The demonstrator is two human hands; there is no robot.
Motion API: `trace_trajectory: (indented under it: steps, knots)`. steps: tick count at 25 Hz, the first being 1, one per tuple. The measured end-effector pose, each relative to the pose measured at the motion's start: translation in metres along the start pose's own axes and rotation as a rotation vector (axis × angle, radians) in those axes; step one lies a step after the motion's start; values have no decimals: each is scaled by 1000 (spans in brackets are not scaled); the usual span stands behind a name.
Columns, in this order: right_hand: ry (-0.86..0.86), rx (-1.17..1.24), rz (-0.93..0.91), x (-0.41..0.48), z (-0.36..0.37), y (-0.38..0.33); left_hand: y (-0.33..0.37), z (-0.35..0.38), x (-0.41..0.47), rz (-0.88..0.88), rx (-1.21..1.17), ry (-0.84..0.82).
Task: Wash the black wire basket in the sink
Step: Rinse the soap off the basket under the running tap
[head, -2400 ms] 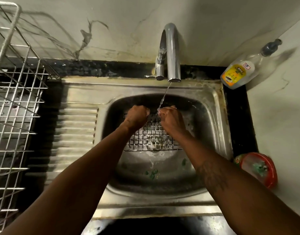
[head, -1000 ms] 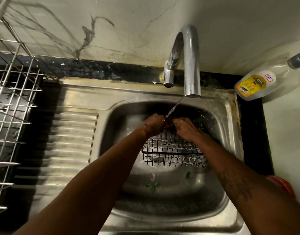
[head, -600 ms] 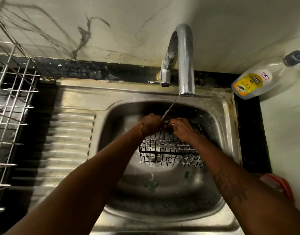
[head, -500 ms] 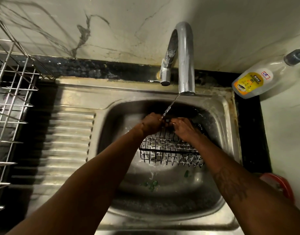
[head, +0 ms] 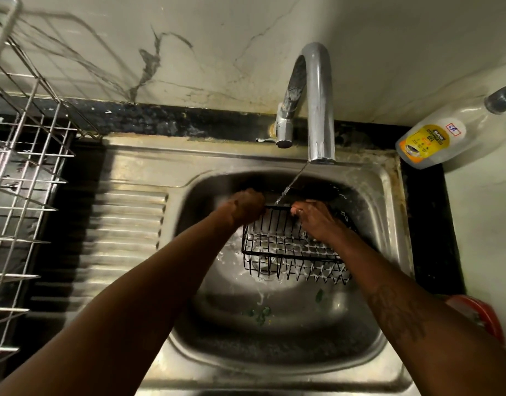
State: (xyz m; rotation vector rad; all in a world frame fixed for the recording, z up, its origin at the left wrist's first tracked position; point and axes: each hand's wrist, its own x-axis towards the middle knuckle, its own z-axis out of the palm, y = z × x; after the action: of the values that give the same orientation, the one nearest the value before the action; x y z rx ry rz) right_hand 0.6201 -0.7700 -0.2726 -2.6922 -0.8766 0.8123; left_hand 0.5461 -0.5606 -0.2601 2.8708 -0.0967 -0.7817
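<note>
Both hands had hold of the black wire basket (head: pixel 289 252). My left hand (head: pixel 246 205) was bunched in a fist at the far left corner of its rim, blurred enough that I could only say it seemed to clamp the wire. My right hand (head: pixel 314 221) lay over the far rim further right, fingers curled down around the top wire. The basket sat inside the steel sink (head: pixel 390 201), over the drain, with white suds clinging to its lower wires. To the left of the sink's ridged drainboard (head: pixel 126 232) stood a silver wire dish rack (head: pixel 23 181). The curved chrome faucet (head: pixel 317 104) rose from the back edge. A thin slanting stream of water (head: pixel 292 182) ran from it and met the basket's far rim between my two hands. A clear bottle (head: pixel 429 141) with a yellow label and dark cap leaned at the right back corner. A red round object (head: pixel 483 315) showed past my right forearm. A few green scraps (head: pixel 260 312) lay on the sink floor, nearer me than the basket.
</note>
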Motion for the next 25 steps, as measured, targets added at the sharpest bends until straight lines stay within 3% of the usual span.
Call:
trace_trajectory:
  steps: [4, 6, 8, 13, 18, 22, 25]
  knots:
    - [-4, 35, 42, 10, 19, 9, 39, -23, 2, 165, -218, 63]
    - [-10, 6, 14, 14, 21, 7, 34, -28, -1, 94, -341, 81]
    - [-12, -4, -89, 9, 8, -12, 19, -27, -8, 16, -459, -85]
    - [-17, -139, -192, 15, -6, -44, -16, -13, -23, -95, -381, -94]
    - [-64, -109, -225, 15, -7, -71, -16, -10, -29, -16, -393, -94]
    - [-162, -247, -161, 17, -14, -39, -30, 18, -25, 24, -365, -145]
    - [-152, -173, -78, 23, -12, -35, -22, 12, -33, -29, -369, -69]
